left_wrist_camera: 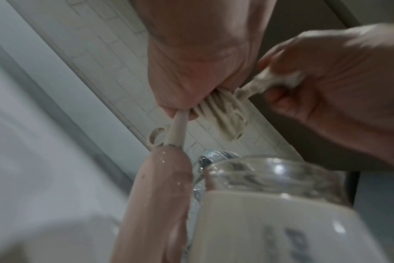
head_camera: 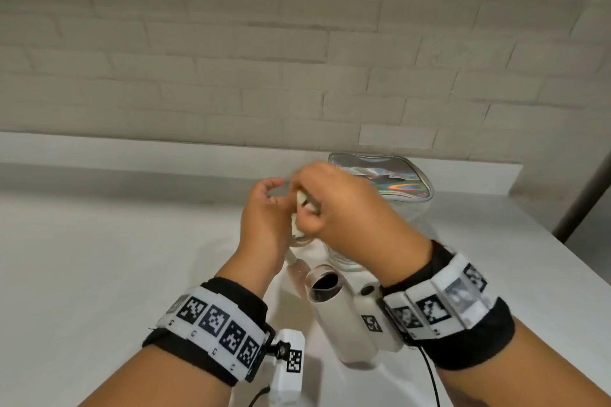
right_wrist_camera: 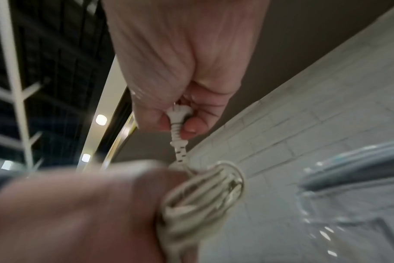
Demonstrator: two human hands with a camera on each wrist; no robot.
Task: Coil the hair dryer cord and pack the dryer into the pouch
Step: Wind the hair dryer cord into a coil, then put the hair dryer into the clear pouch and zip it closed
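Cord (left_wrist_camera: 223,113) first: nearly all of it sits gathered in a tight bundle of parallel loops, clamped in my left hand (head_camera: 264,215) at the centre of the head view, while my right hand (head_camera: 344,205) pinches the plug (right_wrist_camera: 179,115) between thumb and fingertip, just above the bundle. I judge the coiling almost finished, with only the short plug end left to tuck or wrap (I cannot tell from these views how it will be secured). Packing has not started. The hair dryer (head_camera: 344,317) lies on the white counter (head_camera: 99,258) at lower centre of the head view, below my hands, its dark round barrel opening facing up toward me; a pinkish handle (left_wrist_camera: 155,204) fills the lower middle of the left wrist view, the cord running from its tip up into my left fist. The pouch (head_camera: 386,178) waits behind my right hand in the upper right part of the counter, against the pale brick wall (head_camera: 231,43), and I cannot tell whether it is unzipped. The cord is smooth cream rubber with a ribbed strain relief at the plug, and a small clip loop sits where it leaves the handle. The dryer body is matte off-white and cylindrical; the pouch is glossy clear plastic with an iridescent silver panel, soft and rumpled.
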